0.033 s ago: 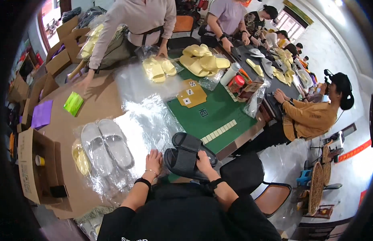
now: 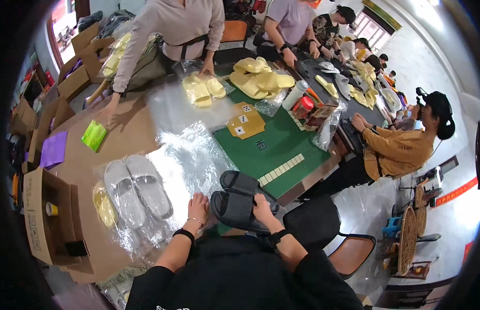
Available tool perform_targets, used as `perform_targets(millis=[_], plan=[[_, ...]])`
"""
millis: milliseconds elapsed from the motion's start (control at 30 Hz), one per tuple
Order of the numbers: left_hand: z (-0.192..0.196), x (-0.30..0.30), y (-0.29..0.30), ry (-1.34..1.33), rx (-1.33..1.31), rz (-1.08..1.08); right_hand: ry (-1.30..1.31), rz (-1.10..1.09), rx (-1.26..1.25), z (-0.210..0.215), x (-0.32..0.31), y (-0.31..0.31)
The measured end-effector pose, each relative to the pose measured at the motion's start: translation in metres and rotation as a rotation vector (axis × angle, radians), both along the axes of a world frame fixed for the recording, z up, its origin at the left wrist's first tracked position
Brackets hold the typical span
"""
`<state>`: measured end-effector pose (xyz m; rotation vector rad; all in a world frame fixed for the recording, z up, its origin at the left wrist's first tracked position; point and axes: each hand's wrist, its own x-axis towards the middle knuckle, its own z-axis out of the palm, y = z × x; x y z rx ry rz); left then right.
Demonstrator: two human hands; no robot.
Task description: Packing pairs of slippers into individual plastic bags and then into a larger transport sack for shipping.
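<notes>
A pair of black slide slippers (image 2: 233, 206) is right in front of me, at the table's near edge. My right hand (image 2: 262, 209) grips the near slipper by its strap from the right side. My left hand (image 2: 198, 207) lies with fingers stretched out on a shiny sheet of clear plastic bags (image 2: 183, 157), just left of the slippers and holding nothing. Farther left, grey slippers (image 2: 137, 188) lie in a clear bag, and a yellow slipper (image 2: 104, 204) shows beside them, partly under plastic.
Across the table a person's hand (image 2: 106, 114) reaches near a green packet (image 2: 94, 135); their other hand is at bagged yellow slippers (image 2: 197, 92). A green mat (image 2: 281, 139) bears white tiles, a bottle (image 2: 295, 94) and a red-lidded jar (image 2: 303, 106). An open carton (image 2: 41, 217) stands left; a chair (image 2: 312, 222) right.
</notes>
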<state>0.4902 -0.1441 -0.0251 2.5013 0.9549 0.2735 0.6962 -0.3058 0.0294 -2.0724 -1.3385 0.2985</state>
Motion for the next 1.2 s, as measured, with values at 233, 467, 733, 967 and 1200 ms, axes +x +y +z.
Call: perform_targets(millis=[233, 467, 733, 967, 1200], plan=[[-0.016, 0.002, 0.016, 0.026, -0.278, -0.015, 0.550, 0.080, -0.133, 0.048, -0.001, -0.014], [-0.010, 0.018, 0.036, -0.007, -0.302, -0.111, 0.493, 0.163, -0.229, 0.033, 0.001, -0.021], [0.018, 0.039, 0.043, -0.101, -0.302, -0.160, 0.232, 0.052, -0.254, 0.045, 0.025, -0.007], [0.043, 0.008, 0.022, 0.213, -0.066, -0.235, -0.072, -0.028, -0.200, 0.027, -0.007, -0.003], [0.048, 0.018, 0.026, 0.075, -0.140, -0.314, -0.207, -0.121, -0.183, 0.024, -0.009, -0.013]])
